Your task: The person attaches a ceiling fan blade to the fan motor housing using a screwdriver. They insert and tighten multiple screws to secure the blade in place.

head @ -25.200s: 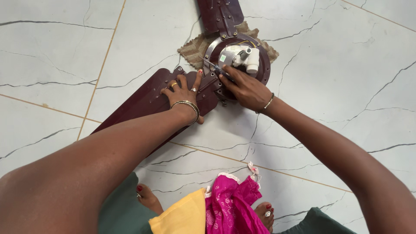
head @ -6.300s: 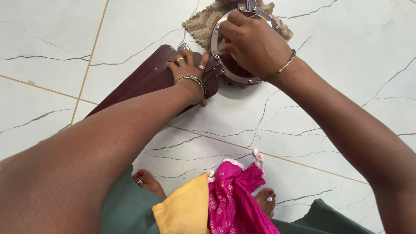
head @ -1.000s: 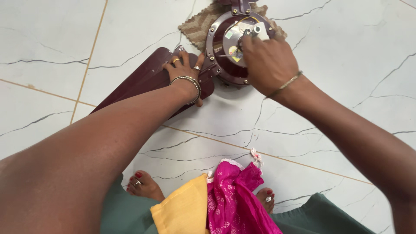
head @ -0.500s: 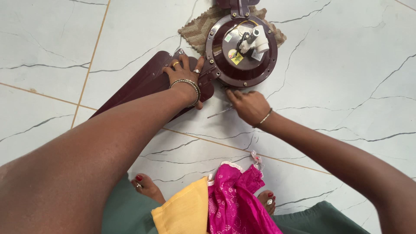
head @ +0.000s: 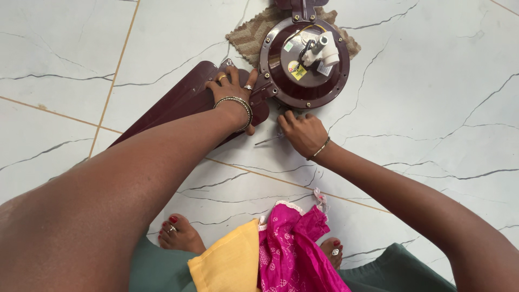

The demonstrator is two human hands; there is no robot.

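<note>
A maroon ceiling fan motor (head: 304, 62) lies face up on the marble floor, with white wiring parts at its centre. A maroon fan blade (head: 178, 105) runs from it toward the lower left. My left hand (head: 233, 89) presses flat on the blade near where it meets the motor, fingers spread. My right hand (head: 301, 130) rests on the floor just below the motor, fingers curled around a thin metal tool (head: 268, 140) whose tip sticks out to the left. Whether the fingers grip it firmly is hard to tell.
A brown woven cloth (head: 254, 38) lies under the motor. A second blade stub (head: 303, 5) points up at the top edge. My bare feet (head: 181, 233) and pink and yellow clothing (head: 281, 251) are at the bottom.
My right hand left the top of the motor and came down to the floor below it, uncovering the motor's centre. The left hand stayed on the blade.
</note>
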